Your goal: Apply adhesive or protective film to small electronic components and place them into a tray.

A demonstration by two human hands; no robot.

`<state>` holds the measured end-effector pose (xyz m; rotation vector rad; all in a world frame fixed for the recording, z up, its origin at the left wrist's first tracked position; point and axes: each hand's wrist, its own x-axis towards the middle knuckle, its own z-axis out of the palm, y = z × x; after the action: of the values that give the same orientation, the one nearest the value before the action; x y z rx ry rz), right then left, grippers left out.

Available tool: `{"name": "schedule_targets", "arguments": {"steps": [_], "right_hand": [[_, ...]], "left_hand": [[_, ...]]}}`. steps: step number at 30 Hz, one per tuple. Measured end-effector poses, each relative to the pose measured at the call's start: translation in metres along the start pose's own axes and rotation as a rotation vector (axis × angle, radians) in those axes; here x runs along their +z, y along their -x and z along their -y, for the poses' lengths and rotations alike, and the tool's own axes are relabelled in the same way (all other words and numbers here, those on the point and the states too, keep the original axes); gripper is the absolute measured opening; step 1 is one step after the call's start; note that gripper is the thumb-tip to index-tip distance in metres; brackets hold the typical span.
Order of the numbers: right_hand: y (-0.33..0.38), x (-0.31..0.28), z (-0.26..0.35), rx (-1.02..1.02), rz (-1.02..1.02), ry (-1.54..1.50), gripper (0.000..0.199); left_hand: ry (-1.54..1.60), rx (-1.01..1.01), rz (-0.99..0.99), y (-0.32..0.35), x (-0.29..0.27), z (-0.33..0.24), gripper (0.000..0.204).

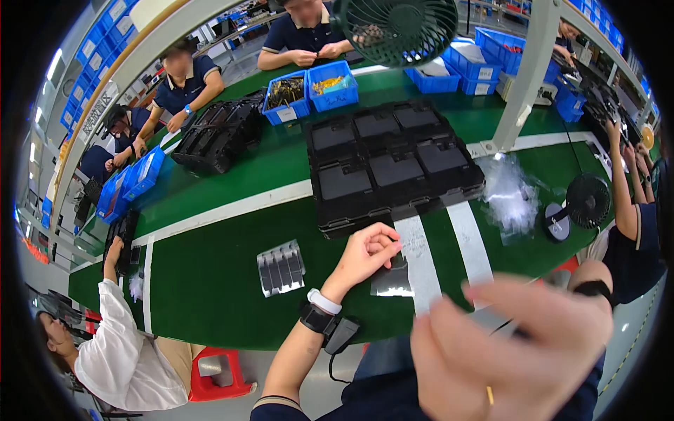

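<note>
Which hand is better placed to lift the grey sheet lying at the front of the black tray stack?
Left, probably. The left hand is already down on the table with its fingertips touching the grey sheet, just in front of the black tray stack. The right hand is raised close to the camera, blurred, away from the sheet.

Table (232, 274) green, white stripes crossing it; black trays (393, 165) stacked centre, matte; more black trays (214, 137) far left; blue bins (310, 90) beyond, one with dark parts, one with yellow; grey ribbed piece (281, 266) on green; silvery grey sheet (393, 279) under left hand (368, 254); white band, black strap at that wrist; right hand (516, 351) blurred, gold ring on it; dark green fan (397, 28) up top; black fan (583, 203) right; clear bags (509, 196) glinting white; red stool (214, 375) below
</note>
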<state>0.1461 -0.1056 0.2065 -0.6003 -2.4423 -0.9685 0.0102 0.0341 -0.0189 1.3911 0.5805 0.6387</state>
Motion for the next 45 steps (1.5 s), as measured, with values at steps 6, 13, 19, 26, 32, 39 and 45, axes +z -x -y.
{"name": "schedule_targets", "arguments": {"steps": [6, 13, 19, 26, 32, 39, 45], "right_hand": [[-0.036, -0.023, 0.048, 0.892, -0.094, 0.005, 0.006], [-0.002, -0.029, 0.06, 0.501, 0.064, 0.127, 0.007], [-0.01, -0.061, 0.037, 0.227, 0.406, -0.15, 0.008], [-0.027, -0.011, -0.007, -0.072, 0.258, -0.652, 0.026], [0.0, -0.014, 0.005, -0.116, 0.148, -0.596, 0.015], [0.03, -0.02, 0.021, 0.129, 0.191, -0.562, 0.018], [0.014, 0.015, -0.001, 0.547, -0.148, -0.413, 0.017]], "left_hand": [[-0.058, -0.015, -0.062, 0.01, -0.017, 0.0, 0.014], [-0.05, -0.006, -0.031, 0.006, -0.006, -0.006, 0.014], [-0.046, -0.002, 0.031, -0.005, 0.009, -0.007, 0.014], [-0.068, -0.02, -0.045, 0.009, -0.006, -0.01, 0.014], [-0.047, -0.029, -0.035, 0.007, -0.007, -0.008, 0.015], [-0.061, -0.025, -0.04, 0.006, -0.007, -0.011, 0.014], [-0.014, -0.011, -0.069, 0.012, -0.017, 0.002, 0.014]]}}
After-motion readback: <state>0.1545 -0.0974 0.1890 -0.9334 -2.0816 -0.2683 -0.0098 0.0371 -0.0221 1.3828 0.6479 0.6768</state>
